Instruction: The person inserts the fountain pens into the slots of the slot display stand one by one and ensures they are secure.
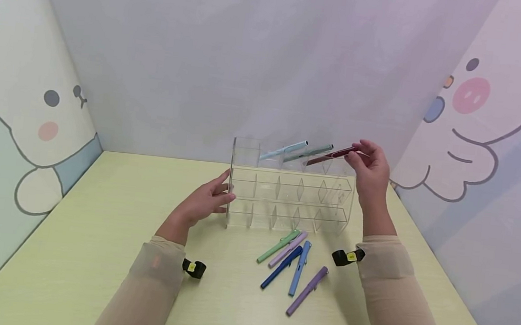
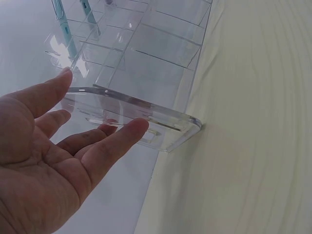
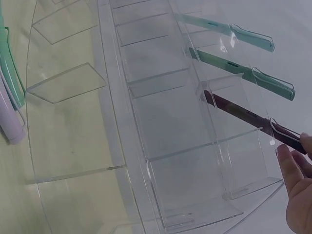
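Observation:
A clear acrylic pen rack (image 1: 289, 203) with tiers of divided compartments stands on the table. My right hand (image 1: 370, 171) pinches the clip end of a dark red pen (image 3: 239, 113), whose other end slants down into the top tier near the right. To its left, a grey-green pen (image 1: 309, 153) and a light blue pen (image 1: 284, 150) lean in neighbouring top compartments. At the rack's left end panel (image 2: 146, 109), my left hand (image 1: 204, 199) touches the side with spread, nearly straight fingers.
In front of the rack lie several loose pens: green (image 1: 278, 246), lilac (image 1: 287, 249), dark blue (image 1: 281, 267), lighter blue (image 1: 299, 268) and purple (image 1: 307, 291). Behind the table (image 1: 107, 210) rises a pale backdrop (image 1: 181, 59), with cartoon-printed panels on both sides.

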Motion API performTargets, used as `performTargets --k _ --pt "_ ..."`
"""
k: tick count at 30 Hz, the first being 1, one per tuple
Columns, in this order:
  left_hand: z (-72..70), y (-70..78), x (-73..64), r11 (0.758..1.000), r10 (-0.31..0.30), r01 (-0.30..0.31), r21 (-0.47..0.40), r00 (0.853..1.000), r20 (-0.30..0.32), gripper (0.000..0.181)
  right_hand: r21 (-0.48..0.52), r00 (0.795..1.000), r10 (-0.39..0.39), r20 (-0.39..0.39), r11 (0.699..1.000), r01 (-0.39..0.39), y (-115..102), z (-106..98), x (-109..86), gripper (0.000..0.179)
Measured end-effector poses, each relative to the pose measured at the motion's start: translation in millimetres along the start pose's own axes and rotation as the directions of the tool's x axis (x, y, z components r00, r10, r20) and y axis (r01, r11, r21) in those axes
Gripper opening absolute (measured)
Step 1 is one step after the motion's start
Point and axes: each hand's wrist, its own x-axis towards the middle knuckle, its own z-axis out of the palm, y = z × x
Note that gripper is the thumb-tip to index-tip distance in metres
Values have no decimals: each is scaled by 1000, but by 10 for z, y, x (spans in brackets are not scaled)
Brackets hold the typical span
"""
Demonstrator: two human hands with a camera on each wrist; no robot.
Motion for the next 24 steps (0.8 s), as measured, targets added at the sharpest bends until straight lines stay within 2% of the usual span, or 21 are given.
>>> performTargets --k 6,16,24 --pt "7 3 9 1000 7 -7 3 1000 0 76 5 1000 -22 -1 1000 22 -9 -28 -30 42" --pt "-6 -6 17 1000 -3 3 16 1000 -6 77 69 999 -40 -33 997 42 -11 -111 -64 39" --pt "-2 -8 22 1000 3 -3 9 1000 5 78 41 998 -40 -55 998 43 -11 -208 -144 39"
